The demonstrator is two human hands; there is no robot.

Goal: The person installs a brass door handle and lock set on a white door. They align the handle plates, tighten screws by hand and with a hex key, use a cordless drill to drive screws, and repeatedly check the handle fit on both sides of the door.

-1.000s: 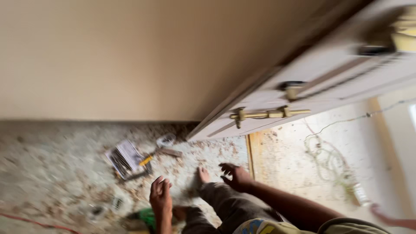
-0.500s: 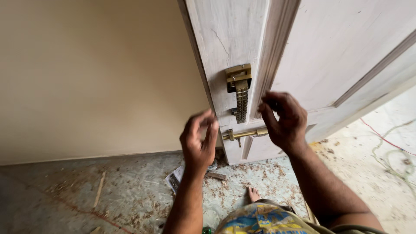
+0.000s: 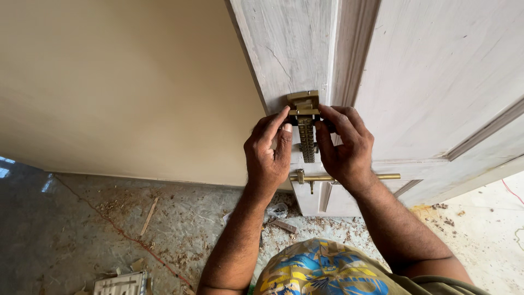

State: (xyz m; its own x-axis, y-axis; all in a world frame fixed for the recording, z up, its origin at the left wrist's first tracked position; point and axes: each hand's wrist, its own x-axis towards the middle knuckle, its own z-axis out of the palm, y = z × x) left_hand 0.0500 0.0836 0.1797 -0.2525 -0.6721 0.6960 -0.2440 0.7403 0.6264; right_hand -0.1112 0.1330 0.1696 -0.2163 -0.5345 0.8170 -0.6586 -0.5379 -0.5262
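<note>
A brass ribbed latch fitting (image 3: 305,128) is held against the white wooden door (image 3: 426,82) near its edge, pinched by left hand (image 3: 267,155) and right hand (image 3: 344,147) fingertips. Rigid, probably heavy metal; best gripped at the sides. Lower brass bolt (image 3: 349,177) left untouched.

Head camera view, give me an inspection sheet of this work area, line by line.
Surface: whitewashed panel door, standing ajar.
Job's things: brass chain latch near door edge; brass bolt below.
Clutter: wood shavings and offcuts on floor; slotted box.
Grippers: left hand and right hand both pinch the latch.
Cables: thin red cord across floor.
Surroundings: plain beige wall.
</note>
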